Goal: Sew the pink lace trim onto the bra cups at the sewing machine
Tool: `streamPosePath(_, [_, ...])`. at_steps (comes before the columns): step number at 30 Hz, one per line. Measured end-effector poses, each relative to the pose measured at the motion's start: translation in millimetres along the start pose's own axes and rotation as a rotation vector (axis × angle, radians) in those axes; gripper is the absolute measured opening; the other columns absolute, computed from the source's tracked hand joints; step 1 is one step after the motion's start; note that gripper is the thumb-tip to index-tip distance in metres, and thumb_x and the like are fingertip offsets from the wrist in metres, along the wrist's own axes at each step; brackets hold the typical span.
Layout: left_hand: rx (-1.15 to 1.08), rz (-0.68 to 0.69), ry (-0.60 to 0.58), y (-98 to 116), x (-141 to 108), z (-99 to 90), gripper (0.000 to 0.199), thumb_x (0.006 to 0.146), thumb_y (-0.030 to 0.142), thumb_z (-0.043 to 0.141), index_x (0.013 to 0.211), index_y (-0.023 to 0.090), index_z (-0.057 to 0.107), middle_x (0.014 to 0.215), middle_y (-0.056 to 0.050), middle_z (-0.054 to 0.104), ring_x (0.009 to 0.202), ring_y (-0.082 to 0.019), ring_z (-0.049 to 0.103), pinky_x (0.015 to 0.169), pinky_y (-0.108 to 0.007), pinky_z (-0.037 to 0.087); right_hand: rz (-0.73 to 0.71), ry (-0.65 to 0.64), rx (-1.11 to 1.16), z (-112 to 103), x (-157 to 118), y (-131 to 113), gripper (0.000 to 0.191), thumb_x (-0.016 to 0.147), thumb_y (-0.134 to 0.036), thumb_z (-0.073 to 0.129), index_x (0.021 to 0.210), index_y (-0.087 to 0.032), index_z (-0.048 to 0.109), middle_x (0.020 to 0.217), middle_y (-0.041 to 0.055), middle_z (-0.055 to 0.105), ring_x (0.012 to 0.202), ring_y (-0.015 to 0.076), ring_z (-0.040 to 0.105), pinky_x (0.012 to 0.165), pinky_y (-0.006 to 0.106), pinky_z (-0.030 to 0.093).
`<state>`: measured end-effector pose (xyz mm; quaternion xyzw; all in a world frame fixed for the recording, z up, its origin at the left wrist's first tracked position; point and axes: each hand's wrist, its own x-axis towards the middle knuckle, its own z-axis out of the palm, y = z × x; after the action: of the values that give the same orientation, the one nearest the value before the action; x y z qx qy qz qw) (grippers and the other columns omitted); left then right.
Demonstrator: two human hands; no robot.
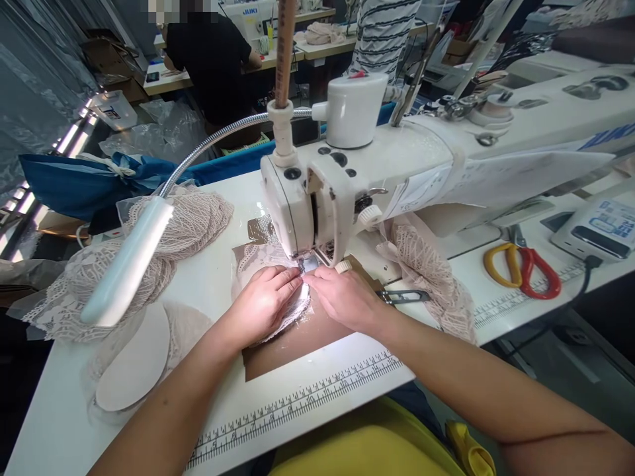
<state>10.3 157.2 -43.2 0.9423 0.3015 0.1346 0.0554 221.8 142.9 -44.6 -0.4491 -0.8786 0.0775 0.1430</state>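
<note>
A white sewing machine (317, 198) stands over the table, its presser foot lowered near a pale lace cup piece (292, 316). My left hand (265, 301) lies flat on that piece, just left of the needle area, fingers extended. Close to the presser foot, my right hand (342, 294) has its fingers pressed together at the right edge of the piece; what they pinch is too small to make out. Beneath both is a brown sheet (288, 360) on the white table. Small thread snips (407, 297) lie beside my right wrist.
Stacked lace pieces (193, 225) and a beige cup pad (133, 363) lie left, under a lamp (129, 264). More lace (431, 277), red-and-yellow scissors (523, 268) and a control box (602, 221) are at right. A person in black (206, 59) sits beyond.
</note>
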Motion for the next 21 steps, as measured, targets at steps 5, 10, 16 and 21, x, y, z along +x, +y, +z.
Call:
streamPosePath(5, [-0.049,0.008,0.059,-2.4,1.7,1.4,0.034,0.093,0.017,0.046,0.125,0.015,0.059,0.124,-0.014,0.064,0.112,-0.027,0.057,0.092,-0.045,0.051,-0.014,0.011,0.041,-3.1,-1.9,1.7,0.028,0.089,-0.011,0.044,0.101,-0.016,0.069,0.077,0.0049,0.062,0.066,0.0152,0.048,0.059,0.028,0.032])
streamPosePath(10, [-0.03,-0.017,0.041,-5.7,2.6,-0.5,0.035,0.091,0.017,0.047,0.124,0.015,0.06,0.125,-0.014,0.063,0.114,-0.028,0.056,0.094,-0.047,0.05,-0.011,0.008,0.055,-3.8,-1.1,2.9,0.028,0.088,-0.011,0.046,0.1,-0.017,0.07,0.078,0.0042,0.063,0.063,0.0139,0.046,0.058,0.027,0.032])
streamPosePath(16, [0.025,-0.069,0.041,-7.8,1.6,-1.7,0.033,0.094,0.024,0.046,0.122,0.014,0.06,0.127,-0.012,0.063,0.116,-0.03,0.054,0.094,-0.048,0.048,0.023,0.005,0.055,-0.2,1.4,2.1,0.031,0.088,-0.013,0.046,0.11,-0.017,0.068,0.087,0.0057,0.066,0.067,0.0149,0.05,0.06,0.026,0.036])
streamPosePath(21, [0.068,-0.068,0.023,-4.7,-1.7,-4.0,0.036,0.094,0.029,0.046,0.122,0.013,0.06,0.13,-0.016,0.059,0.115,-0.031,0.053,0.093,-0.049,0.047,0.025,0.037,0.101,-2.4,0.8,2.6,0.032,0.086,-0.01,0.045,0.107,-0.017,0.069,0.09,0.0058,0.068,0.068,0.0152,0.053,0.063,0.026,0.038])
